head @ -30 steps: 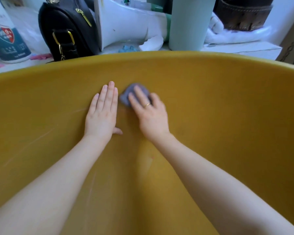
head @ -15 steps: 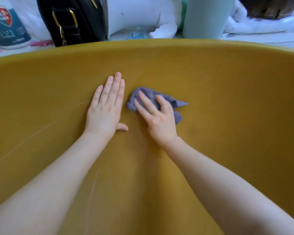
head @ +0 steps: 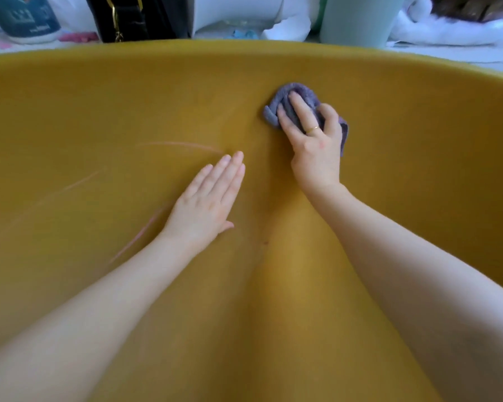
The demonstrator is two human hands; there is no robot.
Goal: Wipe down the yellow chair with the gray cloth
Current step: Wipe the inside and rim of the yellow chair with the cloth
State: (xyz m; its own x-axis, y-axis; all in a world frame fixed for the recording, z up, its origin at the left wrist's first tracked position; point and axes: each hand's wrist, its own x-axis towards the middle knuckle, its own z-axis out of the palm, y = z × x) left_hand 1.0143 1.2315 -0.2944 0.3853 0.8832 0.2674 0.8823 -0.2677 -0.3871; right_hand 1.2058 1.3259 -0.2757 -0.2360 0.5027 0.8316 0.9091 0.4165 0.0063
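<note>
The yellow chair [head: 99, 134] fills nearly the whole view, its curved rim running across the top. The gray cloth [head: 298, 92] lies bunched against the chair's inner surface just below the rim, right of centre. My right hand [head: 314, 146] presses on the cloth with its fingers laid over it; a ring shows on one finger, and part of the cloth is hidden under the palm. My left hand [head: 209, 198] rests flat on the chair, fingers straight and together, lower and to the left of the cloth, apart from it.
Pale scuff streaks [head: 180, 145] mark the chair left of my left hand. Beyond the rim stand a black bag [head: 134, 18], a white-and-blue canister [head: 24, 21], a pale green cylinder [head: 360, 18] and white fabric [head: 447, 30].
My right hand has slid the cloth up and to the right toward the rim, bunching it. My left hand has dropped lower on the chair. The view has tilted down.
</note>
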